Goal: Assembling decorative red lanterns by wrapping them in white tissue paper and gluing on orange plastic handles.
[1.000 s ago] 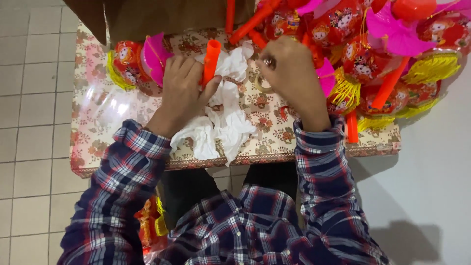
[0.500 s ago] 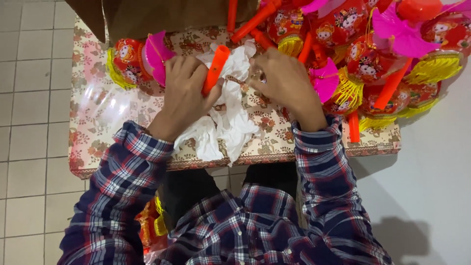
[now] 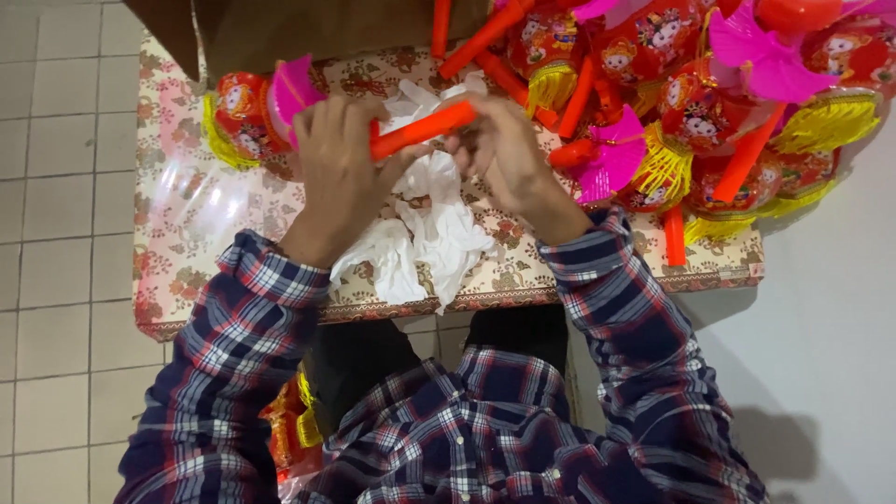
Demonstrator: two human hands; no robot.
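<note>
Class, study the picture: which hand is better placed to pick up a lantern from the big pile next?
Probably the right hand: it grips the orange stick at the end beside the lantern pile. The left hand sits farther away, near a single lantern.

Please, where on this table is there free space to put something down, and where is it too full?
The table is bare on its left part, between the left edge, the red lantern and the left hand. A narrow strip also lies along the front edge right of the white plastic bags. The right back part is crowded with lanterns and orange sticks.
</note>
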